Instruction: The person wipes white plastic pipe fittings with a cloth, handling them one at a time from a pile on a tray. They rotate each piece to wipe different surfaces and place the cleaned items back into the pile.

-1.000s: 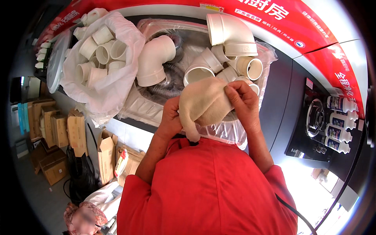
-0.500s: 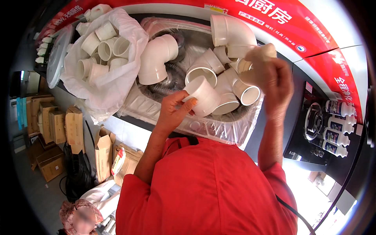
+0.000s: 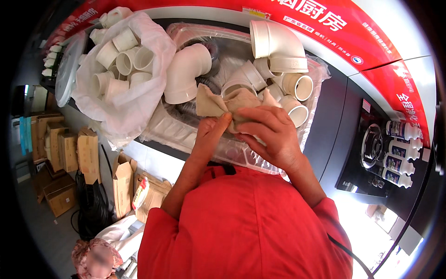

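A beige cloth (image 3: 211,103) is bunched between my hands above the near side of the sink. My right hand (image 3: 272,135) is closed on it with bent fingers. My left hand (image 3: 210,135) pinches close beside, its thumb against the cloth. The short white pipe fitting in my left grip is hidden by cloth and fingers. Behind the hands lie white pipe fittings: a large elbow (image 3: 188,74) at the left, a coupling (image 3: 253,74) in the middle, a ring-ended piece (image 3: 295,111) at the right. Another big elbow (image 3: 278,46) rests at the back right.
A plastic-wrapped metal sink (image 3: 174,132) lies under the fittings. To its left a white plastic bag (image 3: 139,102) is full of similar fittings. Several white bottles (image 3: 399,160) stand at the far right. Cardboard boxes (image 3: 88,153) and a person in a patterned hat (image 3: 83,255) are at lower left.
My right hand has come down and left with the cloth, from the right side to my left hand. The cloth now covers where the held white fitting showed.
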Available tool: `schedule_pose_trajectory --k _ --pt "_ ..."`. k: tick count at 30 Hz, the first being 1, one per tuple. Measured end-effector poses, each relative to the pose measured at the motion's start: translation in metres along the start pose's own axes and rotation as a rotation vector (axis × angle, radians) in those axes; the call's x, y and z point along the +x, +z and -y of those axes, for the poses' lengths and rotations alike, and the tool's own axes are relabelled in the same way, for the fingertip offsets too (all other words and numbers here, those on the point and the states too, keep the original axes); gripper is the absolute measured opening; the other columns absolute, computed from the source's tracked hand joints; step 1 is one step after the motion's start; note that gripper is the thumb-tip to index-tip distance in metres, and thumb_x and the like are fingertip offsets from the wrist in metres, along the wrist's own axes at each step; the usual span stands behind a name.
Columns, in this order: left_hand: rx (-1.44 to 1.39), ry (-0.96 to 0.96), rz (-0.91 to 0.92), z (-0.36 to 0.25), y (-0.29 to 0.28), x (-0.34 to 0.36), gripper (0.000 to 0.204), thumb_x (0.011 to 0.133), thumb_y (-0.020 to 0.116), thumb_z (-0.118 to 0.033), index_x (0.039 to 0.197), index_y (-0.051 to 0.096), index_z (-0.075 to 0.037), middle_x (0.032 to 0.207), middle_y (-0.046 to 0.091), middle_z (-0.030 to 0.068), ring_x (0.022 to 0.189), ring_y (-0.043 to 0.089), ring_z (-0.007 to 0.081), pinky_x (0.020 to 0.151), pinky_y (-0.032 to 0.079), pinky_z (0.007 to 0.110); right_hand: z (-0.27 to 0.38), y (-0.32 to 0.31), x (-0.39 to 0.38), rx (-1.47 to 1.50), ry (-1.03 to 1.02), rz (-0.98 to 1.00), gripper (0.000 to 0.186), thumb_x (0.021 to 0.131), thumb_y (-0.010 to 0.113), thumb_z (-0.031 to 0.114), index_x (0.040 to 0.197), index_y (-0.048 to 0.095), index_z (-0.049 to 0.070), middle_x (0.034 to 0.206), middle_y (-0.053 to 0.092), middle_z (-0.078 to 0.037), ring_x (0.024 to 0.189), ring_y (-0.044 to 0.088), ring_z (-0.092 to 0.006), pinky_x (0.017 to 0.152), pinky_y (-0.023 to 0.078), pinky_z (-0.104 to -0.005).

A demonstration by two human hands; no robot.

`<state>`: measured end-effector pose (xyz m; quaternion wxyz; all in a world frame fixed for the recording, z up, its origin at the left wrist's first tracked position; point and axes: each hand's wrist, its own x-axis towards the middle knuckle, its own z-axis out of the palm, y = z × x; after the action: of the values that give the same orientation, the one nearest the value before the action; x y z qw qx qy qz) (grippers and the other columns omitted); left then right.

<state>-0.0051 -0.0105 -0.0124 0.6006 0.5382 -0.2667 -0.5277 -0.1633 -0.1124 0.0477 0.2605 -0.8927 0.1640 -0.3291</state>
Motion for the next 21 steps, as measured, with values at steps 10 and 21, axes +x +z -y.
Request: schedule_pose_trajectory --k 10,21 --pt "-0.155 0.185 -0.065 -0.009 0.013 0.006 0.031 0.094 0.053 -0.023 0.111 0.057 0.003 0.100 0.064 0.0074 0.085 0.062 0.0161 0.083 0.045 0.028 -0.009 0.016 -0.035 1.054 0.860 -0.158 0.023 0.088 0.062 0.016 0.107 0.059 0.003 0.099 0.063 -0.003 0.082 0.055 -0.0069 0.073 0.043 -0.0204" --pt "-0.059 0.085 0.078 0.015 0.011 -0.010 0.032 0.094 0.053 -0.017 0.121 0.051 -0.001 0.115 0.057 0.0062 0.097 0.057 0.0140 0.084 0.046 0.026 -0.014 0.042 -0.043 1.083 0.923 -0.270 0.016 0.088 0.062 0.019 0.092 0.062 0.003 0.078 0.062 -0.001 0.059 0.053 -0.0077 0.057 0.041 -0.0208"
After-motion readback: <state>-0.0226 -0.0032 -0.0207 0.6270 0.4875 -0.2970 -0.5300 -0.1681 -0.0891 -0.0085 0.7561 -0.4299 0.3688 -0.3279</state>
